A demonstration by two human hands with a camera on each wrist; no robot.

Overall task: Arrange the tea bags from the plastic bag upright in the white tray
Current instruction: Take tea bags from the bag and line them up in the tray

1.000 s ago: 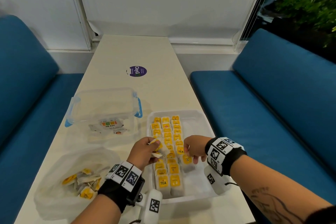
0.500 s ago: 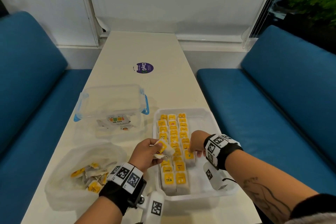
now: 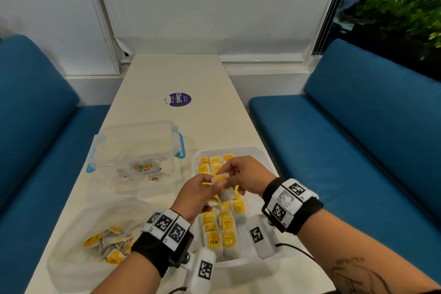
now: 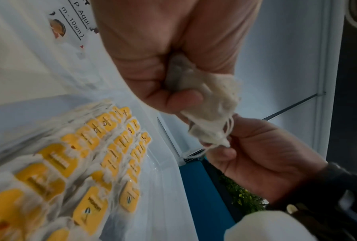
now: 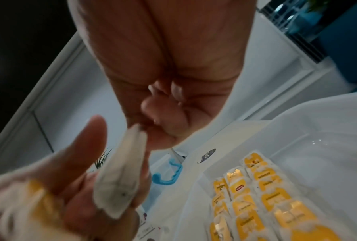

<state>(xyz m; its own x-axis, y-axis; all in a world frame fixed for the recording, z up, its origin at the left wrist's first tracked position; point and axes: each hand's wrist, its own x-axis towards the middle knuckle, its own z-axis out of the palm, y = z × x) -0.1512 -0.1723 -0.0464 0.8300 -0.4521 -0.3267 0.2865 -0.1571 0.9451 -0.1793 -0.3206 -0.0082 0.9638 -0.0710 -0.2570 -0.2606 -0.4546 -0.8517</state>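
Both hands hover together above the white tray [image 3: 253, 262]. My left hand [image 3: 202, 192] grips a small bunch of tea bags [image 4: 206, 104] in its curled fingers. My right hand [image 3: 242, 172] pinches the end of one tea bag [image 5: 122, 172] from that bunch between thumb and fingertips; its yellow tag [image 3: 220, 178] shows between the hands. Rows of upright tea bags [image 3: 222, 229] with yellow tags fill the left part of the tray, also seen as rows [image 4: 103, 154] in the left wrist view. The plastic bag [image 3: 78, 234] at the near left holds several loose tea bags [image 3: 109, 243].
A clear lidded box [image 3: 138, 148] with blue clips stands behind the plastic bag, left of the tray. A purple round sticker [image 3: 180, 99] lies farther up the table. Blue benches [image 3: 358, 150] flank the narrow table. The tray's right part [image 3: 260, 160] holds no bags.
My right hand left the row in the tray and rose to meet my left hand, where it now pinches a tea bag. Both hands lifted higher above the tray.
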